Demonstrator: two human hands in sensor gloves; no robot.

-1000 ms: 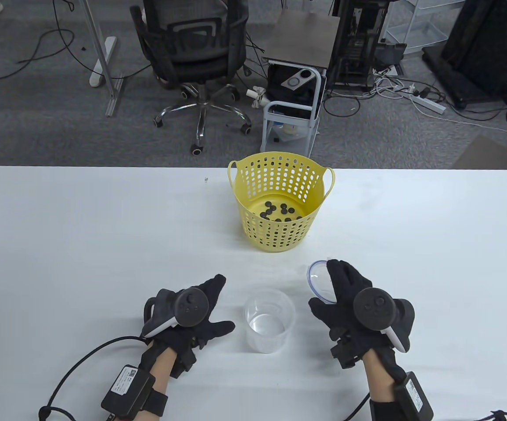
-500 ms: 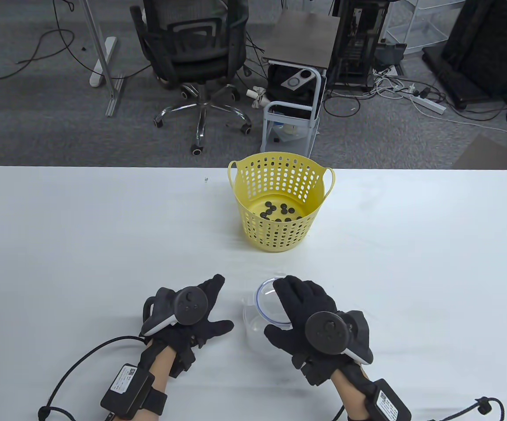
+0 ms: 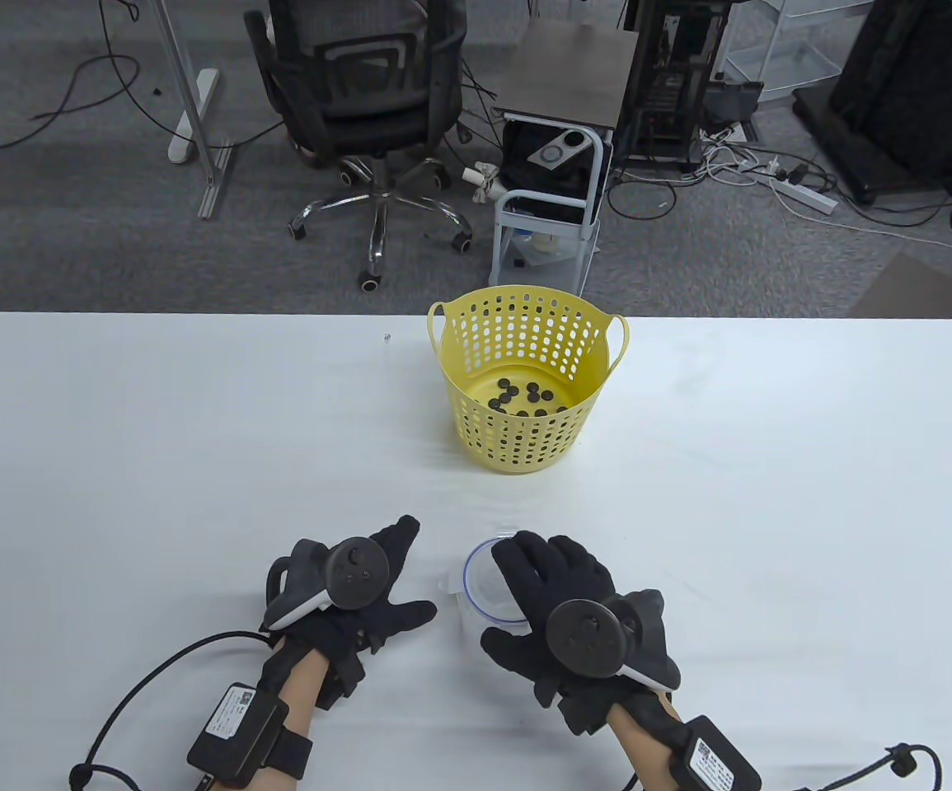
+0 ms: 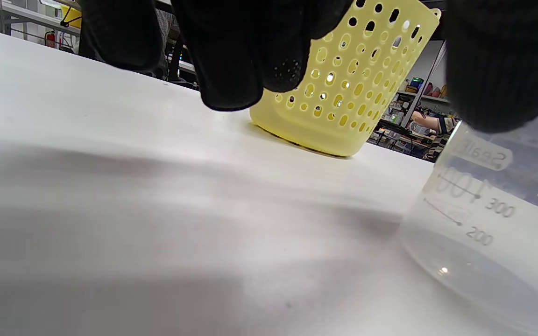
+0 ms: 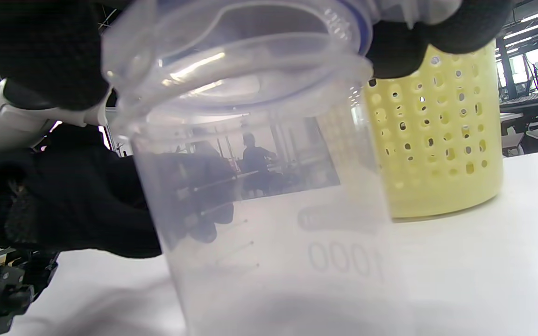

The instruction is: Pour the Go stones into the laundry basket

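Left hand point(image 3: 352, 601) resting flat just left of the clear container point(image 3: 463, 614), fingers spread and pointing away from the body, holding nothing, right hand point(image 3: 562, 614) palm down over the container's mouth, fingers point(image 3: 525, 568) pressing its lid point(image 5: 250, 51).

The clear measuring cup point(image 4: 493, 205) bears graduations "200" and "300", plus a "1000" mark.

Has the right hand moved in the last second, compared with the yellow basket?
Yes. The right hand, holding the clear lid, moved left and slightly nearer, from right of the clear container to over its mouth. The yellow basket stayed put.
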